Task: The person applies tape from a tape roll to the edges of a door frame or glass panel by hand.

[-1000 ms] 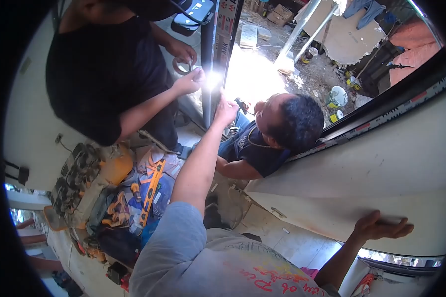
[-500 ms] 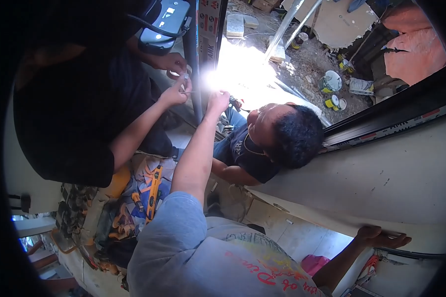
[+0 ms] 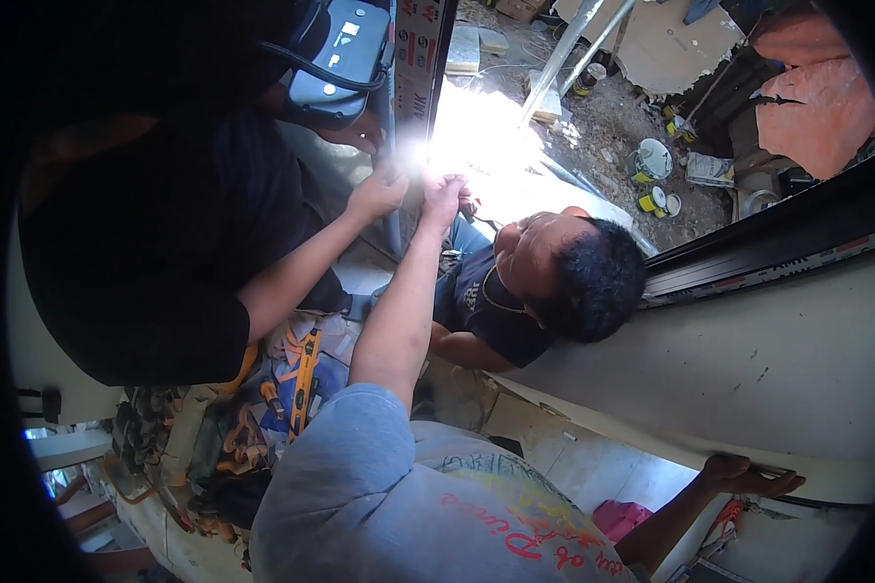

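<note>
My left arm reaches up to a dark metal frame post (image 3: pixel 416 73) with printed protective tape. My left hand (image 3: pixel 444 197) is closed beside the post, its fingers pinched together next to a strong glare. What they hold, if anything, is hidden. My right hand (image 3: pixel 752 476) lies against the lower edge of a large pale panel (image 3: pixel 749 360), fingers stretched out along it. Close to my left hand, a black-sleeved person's hand (image 3: pixel 379 191) also touches the post area. A crouching person in a dark shirt (image 3: pixel 501 325) is just right of my forearm.
A yellow spirit level (image 3: pixel 304 384) and assorted tools lie on the floor at lower left. A dark device (image 3: pixel 341 63) sits on the black-clad person's head. Beyond the frame, buckets (image 3: pixel 649 161), metal poles (image 3: pixel 560 60) and rubble cover the ground. Another dark rail (image 3: pixel 768 243) tops the panel.
The black-clad person's nearer hand has moved right to the post; a small item pinched there earlier is now hidden. My left hand has shifted slightly right. My right hand stays at the panel edge.
</note>
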A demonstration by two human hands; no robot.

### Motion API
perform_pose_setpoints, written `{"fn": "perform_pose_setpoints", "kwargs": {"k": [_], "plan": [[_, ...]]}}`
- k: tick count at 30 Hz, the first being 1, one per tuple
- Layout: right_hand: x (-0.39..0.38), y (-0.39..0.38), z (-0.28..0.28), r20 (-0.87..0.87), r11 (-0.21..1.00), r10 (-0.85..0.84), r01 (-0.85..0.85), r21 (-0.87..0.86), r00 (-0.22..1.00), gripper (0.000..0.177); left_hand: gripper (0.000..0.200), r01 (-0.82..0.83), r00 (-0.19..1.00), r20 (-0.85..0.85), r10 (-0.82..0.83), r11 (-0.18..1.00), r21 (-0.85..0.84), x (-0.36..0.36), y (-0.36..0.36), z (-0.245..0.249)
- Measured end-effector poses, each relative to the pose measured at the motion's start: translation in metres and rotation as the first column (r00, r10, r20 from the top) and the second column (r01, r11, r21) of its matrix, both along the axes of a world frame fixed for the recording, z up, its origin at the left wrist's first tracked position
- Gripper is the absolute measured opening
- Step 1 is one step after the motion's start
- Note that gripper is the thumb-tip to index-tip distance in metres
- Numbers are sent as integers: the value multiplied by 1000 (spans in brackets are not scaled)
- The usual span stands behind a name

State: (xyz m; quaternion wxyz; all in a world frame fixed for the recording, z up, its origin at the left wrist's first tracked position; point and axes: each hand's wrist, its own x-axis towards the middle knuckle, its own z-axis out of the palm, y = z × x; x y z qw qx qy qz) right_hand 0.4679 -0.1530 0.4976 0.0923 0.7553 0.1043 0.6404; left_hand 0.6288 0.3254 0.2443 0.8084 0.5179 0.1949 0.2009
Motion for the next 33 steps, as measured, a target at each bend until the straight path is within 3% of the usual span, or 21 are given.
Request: {"fn": "perform_pose_setpoints", "kwargs": {"k": [6, 8, 12, 14, 15, 17, 24, 27, 29, 33], "plan": [[-1, 13, 3, -18, 993, 115, -115, 20, 993, 67, 97, 12, 998, 60, 4, 967, -255, -6, -12, 10], [2, -3, -1, 12, 1000, 8, -8, 8, 1000, 71, 97, 13, 1000, 29, -8, 982, -187, -5, -13, 9], [0, -8, -2, -2, 1000, -4, 4, -6, 1000, 71, 97, -3, 999, -47, -2, 993, -114, -6, -12, 9], [1, 1, 0, 19, 1000, 21, -21, 12, 1000, 70, 97, -4, 999, -45, 6, 999, 49, -6, -10, 4], [0, -3, -1, 19, 1000, 20, -20, 13, 1000, 70, 97, -3, 999, -45, 5, 999, 51, -7, -8, 2], [-1, -15, -6, 51, 997, -76, 77, -19, 996, 70, 97, 7, 997, -82, 4, 990, 138, -7, -3, -2], [0, -15, -4, 12, 999, 35, -35, -7, 999, 68, 95, -58, 992, -104, 71, 990, 126, 6, -2, 1], [1, -13, -3, 8, 997, 78, -78, 11, 997, 68, 96, -36, 979, -188, 78, 976, 217, 4, -3, 4], [0, -14, -2, 19, 999, 17, -17, -33, 1000, 68, 85, -13, 962, -257, 88, 960, 279, 3, -3, 4], [0, -12, -1, 17, 997, 53, -52, -55, 998, 68, 75, 17, 955, -287, 77, 950, 313, -2, -6, 7]]}}
